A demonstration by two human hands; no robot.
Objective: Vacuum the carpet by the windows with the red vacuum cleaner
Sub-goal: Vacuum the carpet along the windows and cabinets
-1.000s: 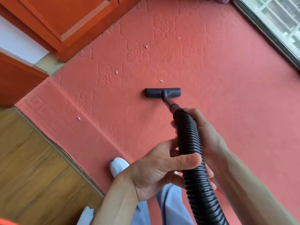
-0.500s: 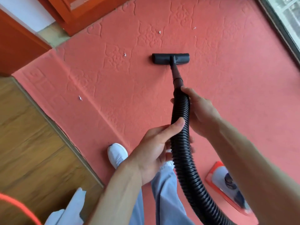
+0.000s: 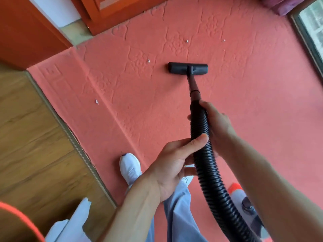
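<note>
On red carpet (image 3: 262, 105) near window (image 3: 312, 23), floor nozzle (image 3: 187, 70) lies flat, farther fwd than 1 s ago; paper scrap then just ahead of it is gone. L hand (image 3: 172, 165) & R hand (image 3: 217, 126) both clasp black hose (image 3: 205, 163). Vacuum body (image 3: 242, 198) sits beside R forearm.

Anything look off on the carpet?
Small white scraps litter the carpet: one just left of the nozzle, two beyond it, one near the left border. Otherwise nothing stands out.
</note>
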